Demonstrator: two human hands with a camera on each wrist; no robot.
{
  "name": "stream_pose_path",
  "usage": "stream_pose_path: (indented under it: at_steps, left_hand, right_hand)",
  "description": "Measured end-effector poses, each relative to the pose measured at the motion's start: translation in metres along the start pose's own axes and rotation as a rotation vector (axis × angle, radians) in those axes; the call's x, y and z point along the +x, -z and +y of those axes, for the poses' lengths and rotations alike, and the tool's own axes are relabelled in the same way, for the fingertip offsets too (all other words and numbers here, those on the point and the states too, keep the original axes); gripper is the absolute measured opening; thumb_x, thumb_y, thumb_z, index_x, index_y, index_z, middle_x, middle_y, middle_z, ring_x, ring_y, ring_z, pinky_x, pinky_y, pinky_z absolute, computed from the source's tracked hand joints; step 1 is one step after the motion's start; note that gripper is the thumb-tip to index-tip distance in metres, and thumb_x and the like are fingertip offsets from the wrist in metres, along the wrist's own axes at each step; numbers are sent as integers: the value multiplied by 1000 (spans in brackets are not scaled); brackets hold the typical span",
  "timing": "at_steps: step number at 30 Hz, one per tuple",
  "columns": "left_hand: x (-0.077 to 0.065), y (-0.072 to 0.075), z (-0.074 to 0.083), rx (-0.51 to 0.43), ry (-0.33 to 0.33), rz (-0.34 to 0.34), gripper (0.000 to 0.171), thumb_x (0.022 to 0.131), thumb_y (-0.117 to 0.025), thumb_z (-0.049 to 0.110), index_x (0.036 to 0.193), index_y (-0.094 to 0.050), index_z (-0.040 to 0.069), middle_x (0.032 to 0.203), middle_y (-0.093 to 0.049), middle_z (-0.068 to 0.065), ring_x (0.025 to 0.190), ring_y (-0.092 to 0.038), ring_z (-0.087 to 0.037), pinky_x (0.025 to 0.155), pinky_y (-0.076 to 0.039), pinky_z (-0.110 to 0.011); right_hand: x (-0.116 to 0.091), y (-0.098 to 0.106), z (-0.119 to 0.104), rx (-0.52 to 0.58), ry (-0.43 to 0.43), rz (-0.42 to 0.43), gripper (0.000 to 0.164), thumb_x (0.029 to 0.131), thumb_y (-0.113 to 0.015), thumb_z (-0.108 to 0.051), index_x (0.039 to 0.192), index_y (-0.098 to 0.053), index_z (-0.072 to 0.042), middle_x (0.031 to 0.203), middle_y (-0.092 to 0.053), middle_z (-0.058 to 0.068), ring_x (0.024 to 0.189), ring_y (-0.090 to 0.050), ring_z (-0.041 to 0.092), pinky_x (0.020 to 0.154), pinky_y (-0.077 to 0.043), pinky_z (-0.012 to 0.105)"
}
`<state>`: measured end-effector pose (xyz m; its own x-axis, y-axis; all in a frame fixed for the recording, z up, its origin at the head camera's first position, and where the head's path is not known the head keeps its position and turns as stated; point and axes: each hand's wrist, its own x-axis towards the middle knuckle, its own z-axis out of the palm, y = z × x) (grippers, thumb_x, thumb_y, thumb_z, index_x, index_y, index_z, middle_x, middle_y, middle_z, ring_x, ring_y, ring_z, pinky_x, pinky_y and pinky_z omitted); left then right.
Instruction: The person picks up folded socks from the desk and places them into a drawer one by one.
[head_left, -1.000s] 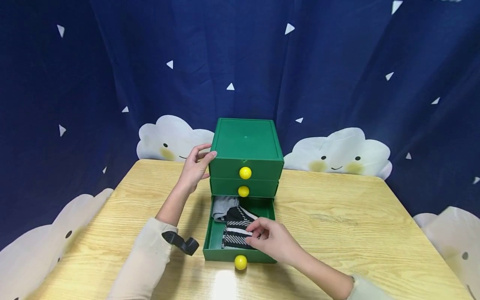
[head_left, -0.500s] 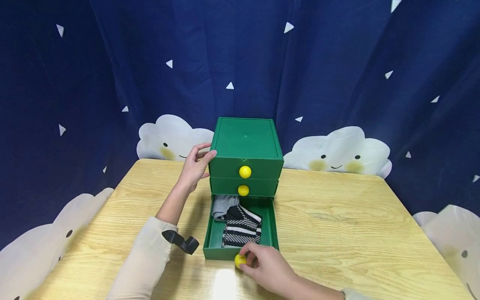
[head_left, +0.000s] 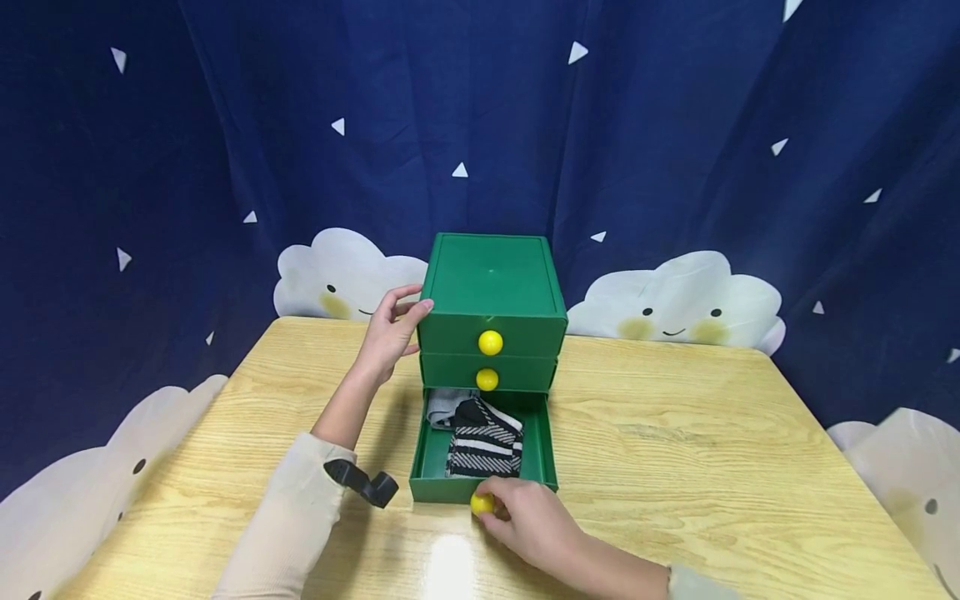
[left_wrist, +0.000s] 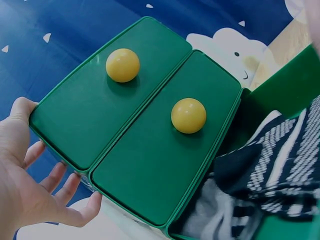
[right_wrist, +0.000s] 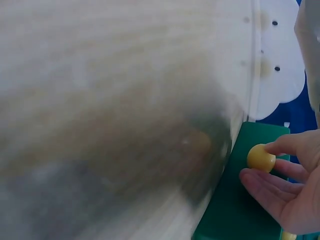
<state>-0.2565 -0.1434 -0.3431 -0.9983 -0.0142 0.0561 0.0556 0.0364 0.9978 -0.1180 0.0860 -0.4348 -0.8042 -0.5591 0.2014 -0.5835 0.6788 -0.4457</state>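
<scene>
A green drawer cabinet (head_left: 491, 275) with yellow round knobs stands on the table. Its bottom drawer (head_left: 540, 442) is pulled partway out. In it lie a black-and-white patterned sock (head_left: 486, 446) and, behind it at the left, a grey sock (head_left: 444, 406), partly under the cabinet front. My right hand (head_left: 528, 521) pinches the bottom drawer's yellow knob (right_wrist: 261, 158) between thumb and fingers. The left hand (head_left: 386, 333) rests against the cabinet's upper left side. In the left wrist view its fingers (left_wrist: 54, 176) are spread along the side, with the thumb at the corner.
The wooden table (head_left: 675, 433) extends to both sides of the cabinet. A blue curtain (head_left: 487, 108) with white triangles and cloud figures (head_left: 675, 296) hangs behind. A black camera mount (head_left: 362, 482) sits on the left wrist.
From over the patterned sock, my right hand has moved down to the bottom drawer's knob. The drawer has slid slightly inward with its socks. The left hand has stayed in place.
</scene>
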Motion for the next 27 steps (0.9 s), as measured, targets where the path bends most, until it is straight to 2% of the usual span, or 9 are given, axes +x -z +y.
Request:
stream_pose_path:
  at_steps: [9,17,27]
  left_hand:
    - [0,0,0,1,14,8,53,91,-58,39,138,-40,22,141,-39,-14,129,-41,-32,97,-40,-61]
    - [0,1,-1,8,16,13,53,91,-57,38,138,-39,21,140,-39,-14,130,-41,-31,97,-40,-61]
    - [0,0,0,4,18,11,52,91,-58,37,138,-40,22,139,-40,-14,128,-42,-30,96,-41,-60]
  right_hand:
    - [32,-2,21,38,-11,33,15,83,-70,-14,97,-67,-11,81,-69,-1,69,-60,3,60,-47,12]
    - [58,-2,39,91,-96,51,18,84,-68,-14,102,-67,-12,79,-65,-2,68,-57,4,60,-47,14]
    - [82,-4,58,71,-132,138,19,85,-67,-11,104,-67,-9,82,-63,2,73,-61,13,64,-50,20]
